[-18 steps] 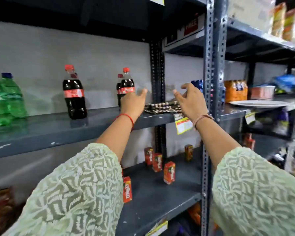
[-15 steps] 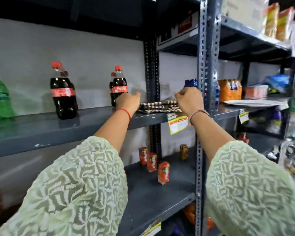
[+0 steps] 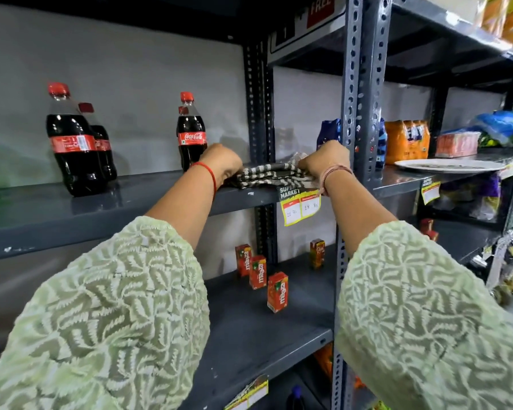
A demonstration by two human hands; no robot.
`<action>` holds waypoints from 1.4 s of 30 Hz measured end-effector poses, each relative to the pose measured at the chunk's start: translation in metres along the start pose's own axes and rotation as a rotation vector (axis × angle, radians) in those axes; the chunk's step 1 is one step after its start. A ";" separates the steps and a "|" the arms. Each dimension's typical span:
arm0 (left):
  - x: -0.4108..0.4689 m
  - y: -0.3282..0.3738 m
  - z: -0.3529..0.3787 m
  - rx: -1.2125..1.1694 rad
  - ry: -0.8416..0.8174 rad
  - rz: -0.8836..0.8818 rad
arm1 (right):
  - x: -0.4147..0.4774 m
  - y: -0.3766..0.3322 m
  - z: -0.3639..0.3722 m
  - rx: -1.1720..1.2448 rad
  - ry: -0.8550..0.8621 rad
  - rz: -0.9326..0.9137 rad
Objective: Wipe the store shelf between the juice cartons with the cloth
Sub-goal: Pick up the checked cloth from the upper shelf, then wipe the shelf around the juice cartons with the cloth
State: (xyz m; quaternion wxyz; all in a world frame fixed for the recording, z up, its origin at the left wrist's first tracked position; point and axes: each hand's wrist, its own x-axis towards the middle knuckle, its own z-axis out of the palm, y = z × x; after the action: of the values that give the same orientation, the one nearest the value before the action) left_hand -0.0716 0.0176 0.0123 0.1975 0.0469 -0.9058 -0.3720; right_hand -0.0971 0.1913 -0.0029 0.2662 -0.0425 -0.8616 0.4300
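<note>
A folded cloth (image 3: 268,173) with dark and pale stripes lies on the upper grey shelf (image 3: 131,199). My left hand (image 3: 222,162) grips its left end and my right hand (image 3: 326,158) grips its right end, which is lifted slightly. On the lower shelf (image 3: 249,329) stand several small red juice cartons (image 3: 277,292), with bare shelf between them; one more carton (image 3: 317,253) stands farther back.
Cola bottles (image 3: 71,143) stand on the upper shelf to the left, one (image 3: 190,134) just behind my left hand. A perforated upright post (image 3: 365,113) rises beside my right hand. A yellow price tag (image 3: 299,207) hangs below the cloth. A white plate (image 3: 447,165) and snack packs lie to the right.
Both hands went from open fingers above the cloth to closed fists gripping its two ends. The view has moved closer to the shelf.
</note>
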 end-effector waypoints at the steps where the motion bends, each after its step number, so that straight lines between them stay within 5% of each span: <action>1: -0.001 -0.002 0.002 -0.087 0.014 0.017 | -0.001 0.003 -0.003 0.042 -0.004 0.024; 6: -0.031 -0.001 0.009 -0.472 0.174 0.214 | -0.018 0.023 -0.010 0.447 0.121 0.040; 11: -0.074 0.001 0.006 -0.658 0.159 0.327 | -0.053 0.037 -0.019 0.886 0.303 -0.025; 17: -0.149 -0.041 0.036 -0.450 0.234 0.474 | -0.120 0.097 -0.017 1.040 0.299 -0.035; 30: -0.169 -0.203 0.196 -0.394 -0.107 -0.277 | -0.146 0.238 0.100 0.354 -0.173 0.291; 42: -0.137 -0.246 0.244 0.010 -0.143 -0.222 | -0.135 0.285 0.169 -0.087 -0.314 0.174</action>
State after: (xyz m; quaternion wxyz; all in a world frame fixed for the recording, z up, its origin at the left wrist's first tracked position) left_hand -0.0568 0.0321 -0.3599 0.0897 0.1213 -0.9085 -0.3896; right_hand -0.1097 0.2078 -0.3598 0.0881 -0.0607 -0.9035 0.4150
